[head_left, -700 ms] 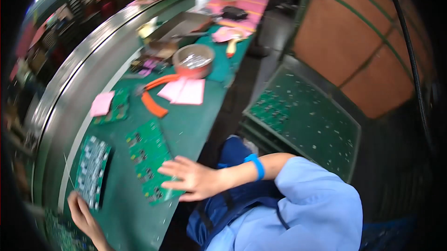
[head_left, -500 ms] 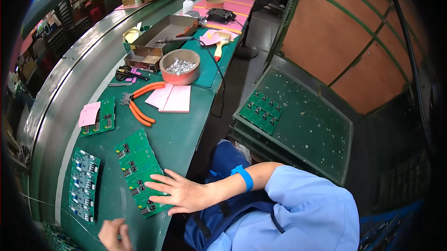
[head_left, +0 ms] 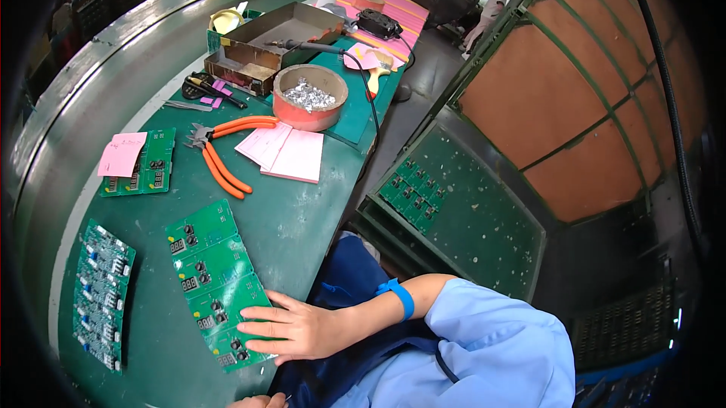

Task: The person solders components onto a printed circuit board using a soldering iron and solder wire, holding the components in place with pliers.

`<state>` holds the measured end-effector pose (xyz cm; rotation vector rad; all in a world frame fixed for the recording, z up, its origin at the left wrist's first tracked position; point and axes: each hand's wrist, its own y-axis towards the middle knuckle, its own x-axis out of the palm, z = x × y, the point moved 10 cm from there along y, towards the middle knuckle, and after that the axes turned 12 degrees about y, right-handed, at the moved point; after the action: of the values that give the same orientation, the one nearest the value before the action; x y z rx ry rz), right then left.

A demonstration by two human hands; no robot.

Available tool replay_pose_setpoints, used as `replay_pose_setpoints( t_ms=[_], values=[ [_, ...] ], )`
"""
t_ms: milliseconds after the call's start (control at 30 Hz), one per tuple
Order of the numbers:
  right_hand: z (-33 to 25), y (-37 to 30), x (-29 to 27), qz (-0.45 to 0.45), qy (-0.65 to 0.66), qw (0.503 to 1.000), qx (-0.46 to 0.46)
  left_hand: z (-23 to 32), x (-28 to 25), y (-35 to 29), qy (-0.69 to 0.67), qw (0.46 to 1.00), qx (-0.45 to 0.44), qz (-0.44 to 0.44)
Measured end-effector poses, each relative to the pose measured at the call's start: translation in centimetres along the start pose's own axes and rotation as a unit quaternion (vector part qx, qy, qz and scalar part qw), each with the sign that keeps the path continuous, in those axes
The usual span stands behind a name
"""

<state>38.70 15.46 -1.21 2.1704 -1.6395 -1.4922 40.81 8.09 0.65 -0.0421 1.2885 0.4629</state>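
Note:
A long green circuit-board panel (head_left: 215, 279) lies on the green bench top, its sections carrying small digit displays and black buttons. My right hand (head_left: 295, 330) rests flat over the panel's lower right edge, fingers spread, with a blue band round the wrist. At the bottom edge of the view, only part of my left hand (head_left: 261, 402) shows. Its fingers are curled together, and a thin bit at their tips is too small to name. Left of the panel lies another board (head_left: 103, 294), crowded with components. Farther back sits a smaller green board (head_left: 160, 155) under a pink slip (head_left: 121, 154).
Orange-handled cutters (head_left: 215, 152) lie beside pink papers (head_left: 293, 155). Behind them stand a round tub (head_left: 308, 109) of silvery scraps, a metal tray (head_left: 283, 22) with a soldering iron (head_left: 302, 45), and a brush (head_left: 376, 81). To the right, a low green shelf (head_left: 484, 234) carries more boards (head_left: 412, 195).
The view has shifted, so the bench items sit differently in it. My left hand has moved right and lower, toward my body. My right hand stays on the panel, now nearer its edge.

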Motion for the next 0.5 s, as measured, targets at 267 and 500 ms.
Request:
replay_pose_setpoints(
  t_ms=[267, 500],
  values=[
    [0.6, 0.1, -1.2, 0.036, -0.02, 0.999, 0.007, -2.9, 0.4, 1.4, -0.11, 0.993, -0.036, -0.029],
    [1.6, 0.0, -0.8, 0.029, -0.025, 0.999, 0.007, -5.7, 1.7, 1.4, -0.278, 0.957, -0.074, -0.016]
  ],
)
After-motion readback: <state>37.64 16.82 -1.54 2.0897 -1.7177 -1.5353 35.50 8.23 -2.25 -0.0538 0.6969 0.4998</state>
